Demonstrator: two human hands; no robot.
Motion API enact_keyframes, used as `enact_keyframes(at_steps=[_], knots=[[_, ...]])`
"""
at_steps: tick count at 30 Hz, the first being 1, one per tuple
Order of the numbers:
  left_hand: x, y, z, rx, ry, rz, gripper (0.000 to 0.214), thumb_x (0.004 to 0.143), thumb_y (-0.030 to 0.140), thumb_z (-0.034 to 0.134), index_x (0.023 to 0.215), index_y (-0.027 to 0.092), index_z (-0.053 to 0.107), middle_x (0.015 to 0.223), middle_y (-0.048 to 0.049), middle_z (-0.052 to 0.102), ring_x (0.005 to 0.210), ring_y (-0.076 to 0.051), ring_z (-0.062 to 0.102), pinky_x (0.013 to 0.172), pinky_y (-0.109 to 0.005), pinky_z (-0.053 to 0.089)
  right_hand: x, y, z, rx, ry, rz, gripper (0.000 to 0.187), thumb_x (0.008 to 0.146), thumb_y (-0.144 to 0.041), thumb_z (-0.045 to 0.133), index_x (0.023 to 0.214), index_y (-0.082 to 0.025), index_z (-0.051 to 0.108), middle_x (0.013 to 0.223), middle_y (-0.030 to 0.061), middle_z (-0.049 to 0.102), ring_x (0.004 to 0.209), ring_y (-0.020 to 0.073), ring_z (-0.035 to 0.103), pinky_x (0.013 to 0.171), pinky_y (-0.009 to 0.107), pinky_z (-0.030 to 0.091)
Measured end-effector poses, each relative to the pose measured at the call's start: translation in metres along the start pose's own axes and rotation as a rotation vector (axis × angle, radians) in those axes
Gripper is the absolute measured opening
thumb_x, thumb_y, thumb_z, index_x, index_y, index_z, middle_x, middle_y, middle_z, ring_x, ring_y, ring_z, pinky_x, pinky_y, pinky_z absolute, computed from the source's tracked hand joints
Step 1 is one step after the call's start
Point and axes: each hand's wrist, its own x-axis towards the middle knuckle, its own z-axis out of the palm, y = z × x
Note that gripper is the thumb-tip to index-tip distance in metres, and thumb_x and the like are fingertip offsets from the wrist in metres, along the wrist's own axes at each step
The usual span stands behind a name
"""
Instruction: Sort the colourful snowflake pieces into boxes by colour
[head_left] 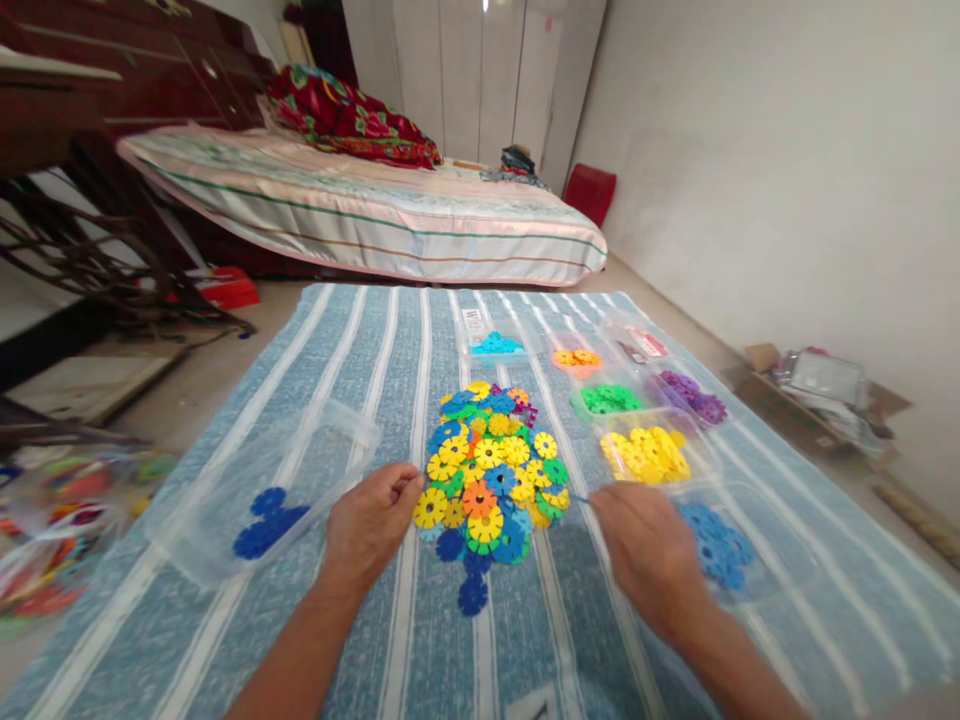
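Note:
A heap of colourful snowflake-shaped plastic discs [491,465] lies on a blue striped cloth [390,340]. My left hand [369,522] rests at the heap's left edge, fingers curled and pinched at a yellow disc [430,508]. My right hand [646,545] sits at the heap's right edge, back toward me, fingers curled; what they hold is hidden. A clear tub with dark blue discs [268,518] lies left of my left hand. Another clear tub of blue discs [716,545] sits just right of my right hand.
Clear tubs hold sorted discs: yellow [649,452], green [607,400], purple [694,395], orange [576,358], cyan [496,345]. A bag of mixed discs [52,520] lies at the left. A bed [360,205] stands behind, a cardboard box [817,395] by the right wall.

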Motion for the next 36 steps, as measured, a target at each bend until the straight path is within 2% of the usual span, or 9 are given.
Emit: enact_keyframes(at_steps=[5,9,14,18,21,24,28,33,36], knots=[[-0.001,0.003,0.0,0.008,-0.011,-0.002,0.026,0.077,0.04,0.044,0.08,0.023,0.063,0.07,0.0021,0.066,0.068,-0.015,0.061,0.061,-0.023,0.039,-0.035,0.06,-0.058,-0.376,-0.056,0.062,0.018,0.088,-0.02,0.047,0.087,-0.016,0.064,0.081,0.0079,0.066,0.077,0.0195,0.059,0.072,0.033,0.045],[-0.001,0.004,0.0,0.028,-0.015,0.002,0.027,0.077,0.041,0.043,0.078,0.022,0.062,0.07,0.0019,0.065,0.068,-0.015,0.06,0.061,-0.023,0.039,-0.052,0.065,-0.07,-0.448,-0.107,0.107,0.022,0.088,-0.026,0.048,0.084,-0.014,0.066,0.08,0.0076,0.067,0.074,0.0191,0.06,0.072,0.033,0.045],[-0.002,0.004,0.0,0.02,-0.012,0.002,0.027,0.077,0.04,0.043,0.079,0.022,0.063,0.07,0.0011,0.065,0.069,-0.015,0.06,0.061,-0.023,0.04,-0.033,0.009,-0.028,-0.072,-0.021,0.058,0.014,0.085,-0.016,0.052,0.092,-0.013,0.064,0.082,0.0082,0.066,0.081,0.0183,0.06,0.076,0.032,0.047],[-0.003,0.004,0.001,-0.004,0.011,-0.002,0.027,0.077,0.04,0.044,0.08,0.021,0.063,0.073,0.0006,0.066,0.07,-0.015,0.061,0.062,-0.023,0.041,-0.007,-0.041,0.014,0.148,-0.119,0.046,0.017,0.086,-0.013,0.047,0.091,-0.016,0.062,0.084,0.0064,0.064,0.081,0.0172,0.058,0.077,0.033,0.047],[-0.004,0.003,0.001,-0.024,0.01,-0.001,0.027,0.077,0.04,0.044,0.08,0.021,0.063,0.073,0.0005,0.066,0.07,-0.015,0.061,0.062,-0.023,0.041,0.001,-0.062,0.035,0.14,-0.201,0.069,0.014,0.086,-0.019,0.049,0.09,-0.016,0.062,0.092,0.0088,0.063,0.091,0.0215,0.056,0.082,0.038,0.045],[-0.004,0.002,0.002,-0.02,0.006,0.006,0.027,0.077,0.04,0.044,0.079,0.021,0.063,0.071,0.0002,0.066,0.07,-0.016,0.06,0.061,-0.024,0.04,-0.001,-0.068,0.049,0.081,-0.248,0.081,0.012,0.082,-0.024,0.056,0.089,-0.015,0.062,0.103,0.011,0.062,0.103,0.0259,0.051,0.087,0.042,0.041],[-0.004,0.002,0.002,-0.013,0.006,0.017,0.026,0.077,0.039,0.044,0.078,0.022,0.063,0.07,0.0001,0.065,0.069,-0.016,0.06,0.061,-0.023,0.04,-0.011,-0.064,0.06,0.063,-0.238,0.046,0.011,0.082,-0.022,0.057,0.088,-0.015,0.062,0.102,0.0107,0.062,0.105,0.0256,0.05,0.09,0.042,0.038],[-0.004,0.003,0.001,-0.016,-0.009,0.005,0.025,0.077,0.038,0.043,0.076,0.022,0.062,0.067,0.0011,0.063,0.067,-0.015,0.059,0.06,-0.023,0.04,-0.019,-0.06,0.064,0.119,-0.201,-0.013,0.012,0.083,-0.011,0.05,0.085,-0.016,0.061,0.099,0.0077,0.063,0.104,0.0225,0.052,0.093,0.041,0.038],[-0.004,0.002,0.002,-0.015,-0.013,0.007,0.025,0.077,0.039,0.044,0.077,0.022,0.062,0.068,0.0012,0.063,0.067,-0.015,0.059,0.061,-0.023,0.04,-0.017,-0.061,0.064,0.123,-0.159,-0.016,0.012,0.084,-0.017,0.052,0.091,-0.014,0.061,0.096,0.0092,0.063,0.103,0.0234,0.052,0.093,0.043,0.038]])
